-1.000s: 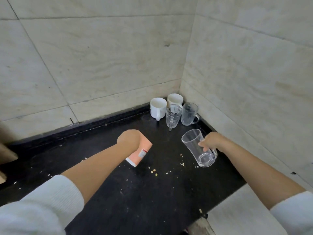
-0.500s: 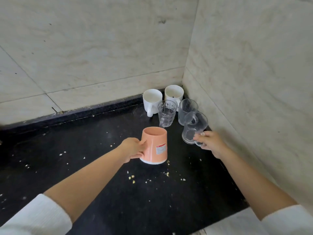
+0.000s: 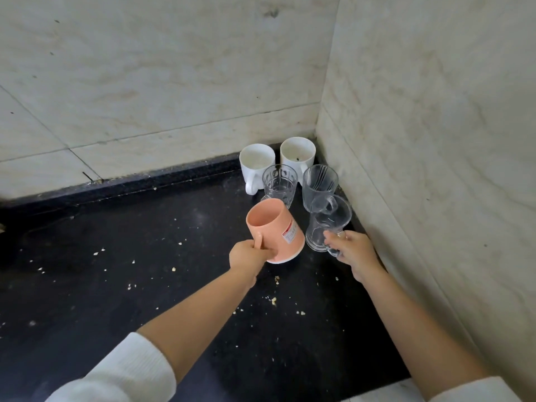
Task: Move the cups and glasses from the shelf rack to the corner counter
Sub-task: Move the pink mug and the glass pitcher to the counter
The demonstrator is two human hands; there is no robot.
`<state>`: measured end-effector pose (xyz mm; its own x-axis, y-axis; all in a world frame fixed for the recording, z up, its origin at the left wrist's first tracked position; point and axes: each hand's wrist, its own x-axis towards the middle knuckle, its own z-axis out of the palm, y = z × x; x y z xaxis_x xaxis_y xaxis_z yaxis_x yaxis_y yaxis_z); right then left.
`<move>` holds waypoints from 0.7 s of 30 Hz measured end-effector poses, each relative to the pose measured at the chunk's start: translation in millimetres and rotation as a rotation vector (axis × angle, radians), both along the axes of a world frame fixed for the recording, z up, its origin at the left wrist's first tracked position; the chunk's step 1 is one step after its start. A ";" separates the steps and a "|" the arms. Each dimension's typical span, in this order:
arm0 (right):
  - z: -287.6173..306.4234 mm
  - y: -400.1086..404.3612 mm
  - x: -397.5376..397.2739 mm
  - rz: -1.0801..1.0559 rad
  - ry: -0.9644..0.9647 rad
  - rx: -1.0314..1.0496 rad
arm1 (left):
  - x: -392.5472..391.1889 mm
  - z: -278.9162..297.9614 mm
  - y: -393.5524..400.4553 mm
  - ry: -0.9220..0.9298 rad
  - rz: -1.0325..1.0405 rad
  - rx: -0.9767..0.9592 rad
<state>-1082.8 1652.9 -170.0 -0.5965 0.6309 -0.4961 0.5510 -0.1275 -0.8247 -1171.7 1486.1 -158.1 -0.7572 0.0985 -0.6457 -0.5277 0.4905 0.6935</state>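
Black counter (image 3: 121, 274) strewn with pale crumbs (image 3: 274, 300), meeting marble walls (image 3: 162, 74) at a corner. Left hand (image 3: 249, 255) curled round the handle of a peach mug (image 3: 275, 230), tilted with its mouth toward the back-left, base rim low near the counter; contact with the surface impossible to judge. Behind, two white mugs (image 3: 256, 166) upright against the back wall, side by side. In front of those, a patterned glass (image 3: 280, 182) and a ribbed glass (image 3: 319, 181), upright. Just right of the peach mug, a clear glass mug (image 3: 329, 224), close before the ribbed glass, handle pinched in the fingers of the right hand (image 3: 352, 250). White sleeves (image 3: 116, 372) at the bottom edge.
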 end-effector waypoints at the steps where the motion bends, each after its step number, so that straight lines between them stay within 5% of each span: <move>1: -2.0 0.8 0.2 -0.006 0.000 0.002 | 3.6 -1.8 1.9 0.026 -0.017 -0.006; 10: -7.1 2.0 1.2 -0.010 0.010 -0.009 | 6.0 -20.6 13.3 0.397 -0.270 -0.234; 21: -5.2 5.5 11.6 0.053 0.042 0.295 | 4.3 -39.2 15.5 0.385 -0.341 -0.260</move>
<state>-1071.2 1658.4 -175.2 -0.6486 0.7114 -0.2704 0.5152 0.1489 -0.8440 -1167.4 1501.6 -197.3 -0.8958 0.2530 -0.3654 -0.0433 0.7686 0.6382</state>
